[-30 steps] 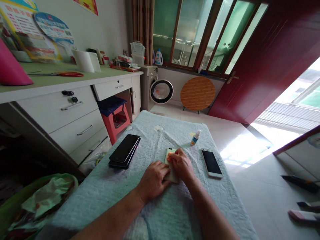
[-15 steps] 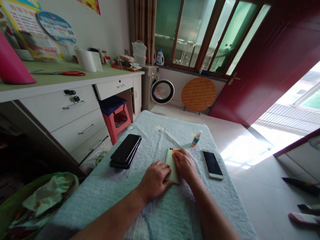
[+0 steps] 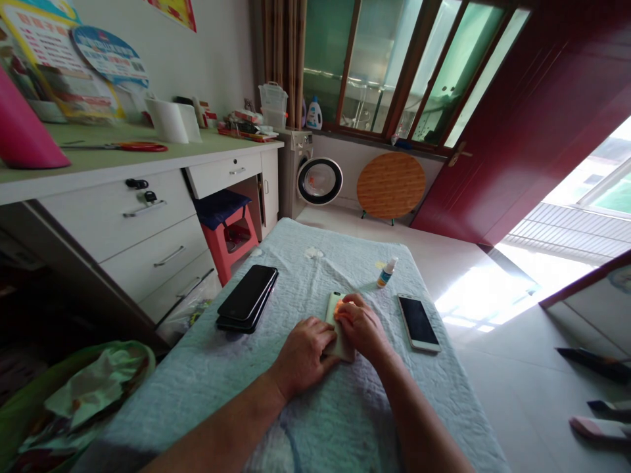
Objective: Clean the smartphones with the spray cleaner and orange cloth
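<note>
My left hand (image 3: 306, 348) grips the pale phone (image 3: 345, 349) along its left edge, presumably to steady it. My right hand (image 3: 362, 325) pinches a small orange pad (image 3: 338, 310) against its back.

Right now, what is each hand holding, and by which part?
The right hand pinches a small orange item; the gripped part is hidden. The left hand is on the pale phone along its left edge; gripping or just pressing, I can't tell.
</note>
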Demonstrator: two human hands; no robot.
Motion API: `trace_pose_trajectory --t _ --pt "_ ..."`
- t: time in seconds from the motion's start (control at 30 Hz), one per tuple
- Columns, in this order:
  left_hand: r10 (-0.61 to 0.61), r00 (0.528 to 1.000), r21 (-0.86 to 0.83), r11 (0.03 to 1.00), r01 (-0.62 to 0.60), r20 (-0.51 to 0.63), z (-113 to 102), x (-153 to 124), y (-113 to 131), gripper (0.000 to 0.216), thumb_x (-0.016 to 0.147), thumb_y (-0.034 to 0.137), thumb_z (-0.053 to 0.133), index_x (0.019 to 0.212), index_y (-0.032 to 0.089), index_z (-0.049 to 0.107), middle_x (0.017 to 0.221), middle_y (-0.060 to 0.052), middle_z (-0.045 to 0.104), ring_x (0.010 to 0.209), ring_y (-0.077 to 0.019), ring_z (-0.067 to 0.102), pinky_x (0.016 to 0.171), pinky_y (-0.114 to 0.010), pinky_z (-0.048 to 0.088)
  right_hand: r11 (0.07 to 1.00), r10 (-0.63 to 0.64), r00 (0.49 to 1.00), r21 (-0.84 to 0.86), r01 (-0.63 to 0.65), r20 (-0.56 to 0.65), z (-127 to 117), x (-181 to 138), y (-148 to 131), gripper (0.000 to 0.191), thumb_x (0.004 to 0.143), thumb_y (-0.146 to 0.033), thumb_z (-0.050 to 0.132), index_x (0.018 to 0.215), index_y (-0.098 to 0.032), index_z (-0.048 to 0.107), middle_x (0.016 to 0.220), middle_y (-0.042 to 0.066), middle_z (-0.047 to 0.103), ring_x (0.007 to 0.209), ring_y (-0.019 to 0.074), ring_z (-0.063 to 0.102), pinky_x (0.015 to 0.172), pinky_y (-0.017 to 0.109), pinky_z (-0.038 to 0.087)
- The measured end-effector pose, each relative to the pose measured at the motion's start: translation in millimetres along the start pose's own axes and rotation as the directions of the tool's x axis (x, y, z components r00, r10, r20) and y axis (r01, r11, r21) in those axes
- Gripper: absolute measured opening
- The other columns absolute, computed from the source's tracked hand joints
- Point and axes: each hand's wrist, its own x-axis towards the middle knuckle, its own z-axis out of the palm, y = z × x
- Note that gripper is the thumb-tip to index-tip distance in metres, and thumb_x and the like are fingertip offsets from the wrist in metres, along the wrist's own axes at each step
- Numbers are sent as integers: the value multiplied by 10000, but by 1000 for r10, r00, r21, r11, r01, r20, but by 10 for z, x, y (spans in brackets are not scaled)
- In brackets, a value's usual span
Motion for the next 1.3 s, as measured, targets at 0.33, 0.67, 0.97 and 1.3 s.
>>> trace_pose_trajectory --t 0.33,0.67,0.97,1.3 --pt "-2 1000 -2 1000 2 0 -14 7 -2 204 821 345 691 969 209 655 968 -42 670 966 -251 552 866 -373 421 998 -39 999 51 39 1 28 24 26 129 814 -102 508 811 -206 585 953 36 606 850 143 578 798 247 439" --pt "-14 1000 8 1000 14 10 -9 3 1 199 813 323 687 970 204 652 998 -46 673 980 -253 543 890 -384 415 999 40 998 13 -39 -41 73 8 56 57 865 -193 511 812 -210 506 849 0 530 720 126 513 662 228 381" --pt "-14 1000 -9 1000 14 4 -12 0 6 224 807 320 702 994 205 660 1005 -44 678 987 -255 546 894 -382 416 999 44 998 -5 -44 -42 59 -6 25 107 871 -200 530 787 -211 596 879 12 555 740 119 534 679 220 402" --pt "-7 1000 -19 1000 7 -3 -14 -8 1 226 815 337 693 994 204 655 1007 -45 676 987 -257 550 892 -382 414 1000 -26 1000 13 26 17 -45 -62 -12 197 925 -232 504 894 -235 698 920 28 585 869 146 552 802 243 423"
